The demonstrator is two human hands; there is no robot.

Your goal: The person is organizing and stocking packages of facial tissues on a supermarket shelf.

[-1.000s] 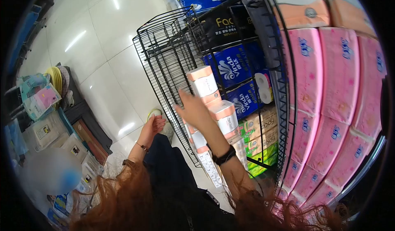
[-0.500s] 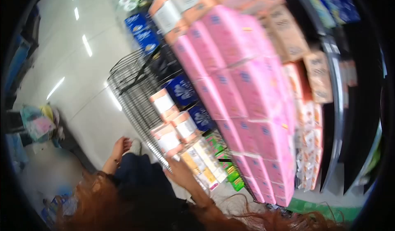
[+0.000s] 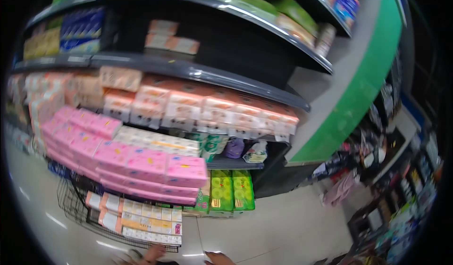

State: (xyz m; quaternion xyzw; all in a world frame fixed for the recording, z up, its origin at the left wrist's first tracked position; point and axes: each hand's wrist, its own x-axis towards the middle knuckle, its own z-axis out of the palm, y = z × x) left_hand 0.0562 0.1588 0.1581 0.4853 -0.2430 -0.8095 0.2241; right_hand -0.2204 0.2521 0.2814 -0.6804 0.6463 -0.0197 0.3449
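My left hand (image 3: 155, 252) is at the bottom edge of the view, blurred, right by the near rim of a black wire shopping cart (image 3: 71, 203); its finger shape does not show clearly. To its right, over the floor, my right hand (image 3: 219, 258) points its fingers leftward, apart and holding nothing, partly cut off by the frame. Inside the cart lie orange-and-white tissue packs (image 3: 111, 220) and a block of white-and-yellow packs (image 3: 151, 223).
Stacked pink tissue packs (image 3: 132, 159) stand just beyond the cart. Green toilet-roll packs (image 3: 221, 190) sit on the floor beside them. Behind rises a shelf unit (image 3: 198, 71) holding orange packs (image 3: 219, 109), with a green-striped end panel (image 3: 339, 109). Goods fill the right side.
The view has swung right toward the shelves, so the cart now appears lower left. My right hand, earlier at the cart's edge, is now apart from it; my left hand is nearer the rim.
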